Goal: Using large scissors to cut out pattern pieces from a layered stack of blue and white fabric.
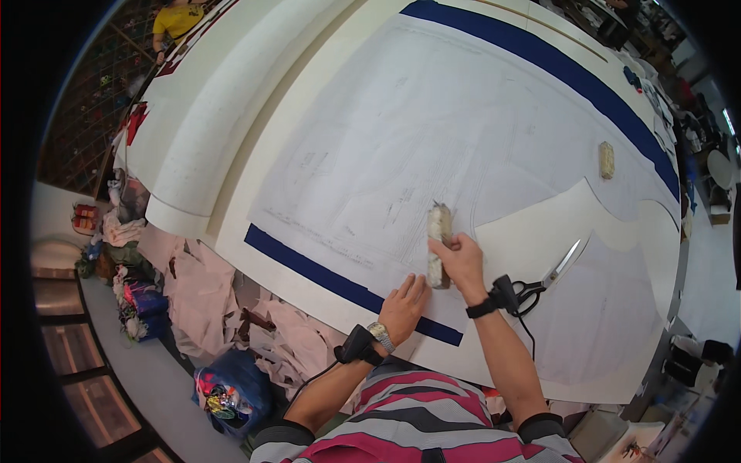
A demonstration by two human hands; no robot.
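My right hand [463, 258] grips a long cloth-wrapped bar weight [438, 231] standing on a large white paper pattern sheet [432, 131] with faint drawn lines. My left hand [403, 305] lies flat, fingers together, on the sheet's near edge beside the bar's lower end, over a dark blue fabric strip [324, 274]. Black-handled scissors [544, 282] lie just right of my right wrist. Both wrists wear black strapped devices; the left also has a metal watch.
A second small wrapped weight [607, 160] rests far right on the sheet. The cutting table [231, 100] carries cream fabric layers and another blue band [540, 54]. Fabric scraps and bags [208, 309] pile on the floor at left. A person in yellow [176, 19] stands far off.
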